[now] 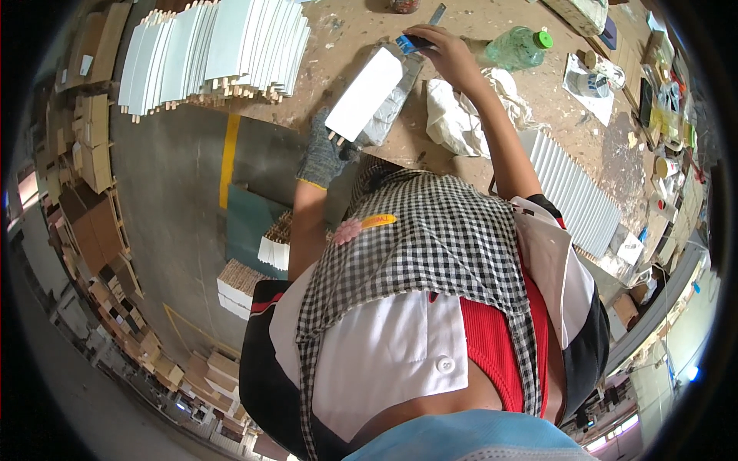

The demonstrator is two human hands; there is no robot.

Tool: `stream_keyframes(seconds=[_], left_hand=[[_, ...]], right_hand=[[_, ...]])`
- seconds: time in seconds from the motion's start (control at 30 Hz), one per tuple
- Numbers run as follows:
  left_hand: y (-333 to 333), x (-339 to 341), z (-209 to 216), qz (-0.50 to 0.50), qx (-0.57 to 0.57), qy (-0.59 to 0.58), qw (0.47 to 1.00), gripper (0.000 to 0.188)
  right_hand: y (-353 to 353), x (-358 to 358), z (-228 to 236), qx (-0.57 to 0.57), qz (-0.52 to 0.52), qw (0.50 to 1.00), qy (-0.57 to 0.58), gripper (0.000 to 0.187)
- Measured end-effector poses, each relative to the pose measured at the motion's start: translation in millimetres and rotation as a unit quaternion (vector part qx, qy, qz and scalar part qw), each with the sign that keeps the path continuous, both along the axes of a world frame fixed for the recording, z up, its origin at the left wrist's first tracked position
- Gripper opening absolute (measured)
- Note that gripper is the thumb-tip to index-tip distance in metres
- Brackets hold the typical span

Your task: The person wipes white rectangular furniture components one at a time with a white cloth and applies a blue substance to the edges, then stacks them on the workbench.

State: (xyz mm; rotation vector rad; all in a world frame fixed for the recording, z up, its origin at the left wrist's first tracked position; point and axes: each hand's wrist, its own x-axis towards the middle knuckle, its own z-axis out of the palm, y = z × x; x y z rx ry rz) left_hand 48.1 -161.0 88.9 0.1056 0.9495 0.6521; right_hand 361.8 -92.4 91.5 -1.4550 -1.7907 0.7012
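A white painted wooden panel (365, 94) with small dowels at its near end lies tilted over a grey plastic-wrapped block (392, 107). My left hand (324, 154), in a grey knitted glove, grips the panel by its near left edge; the fingers partly hide beneath it. My bare right hand (444, 51) is closed on a small blue and dark tool (413, 43) at the panel's far end. Its kind is unclear. A thin grey metal strip (437, 14) shows just past those fingers; I cannot tell whether it belongs to the tool.
Rows of similar white panels (223, 46) stand at the table's far left. Right of me are a crumpled white cloth (453, 115), a green-capped bottle (516, 48) and a row of grey-white slats (573, 188). A cup (593, 84) sits farther right. More stacked panels (238, 288) are below left.
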Motion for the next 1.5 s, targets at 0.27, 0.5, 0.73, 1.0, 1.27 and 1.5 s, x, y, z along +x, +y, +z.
stream_keyframes(seconds=[0.27, 0.5, 0.73, 1.0, 1.27, 1.5], left_hand=[[12, 4, -10, 0.01, -0.011, -0.021, 1.0, 0.063], [17, 8, -17, 0.013, -0.023, -0.038, 0.999, 0.065], [14, 3, -19, 0.024, -0.032, -0.055, 0.998, 0.068], [23, 2, -22, 0.027, -0.057, -0.077, 0.995, 0.076], [18, -13, -24, -0.065, 0.08, -0.288, 0.952, 0.062], [5, 3, -15, -0.013, 0.066, -0.217, 0.974, 0.062]], right_hand=[[-25, -3, -3, 0.02, -0.02, 0.997, -0.078, 0.033], [-40, -9, -1, 0.012, -0.025, 0.998, -0.065, 0.039], [-40, -6, -6, 0.035, -0.029, 0.995, -0.09, 0.037], [-75, 19, 26, -0.119, -0.041, 0.99, 0.068, 0.039], [-107, -24, 56, -0.084, 0.066, 0.989, 0.107, 0.044], [-105, -87, 59, 0.071, 0.157, 0.985, 0.015, 0.044]])
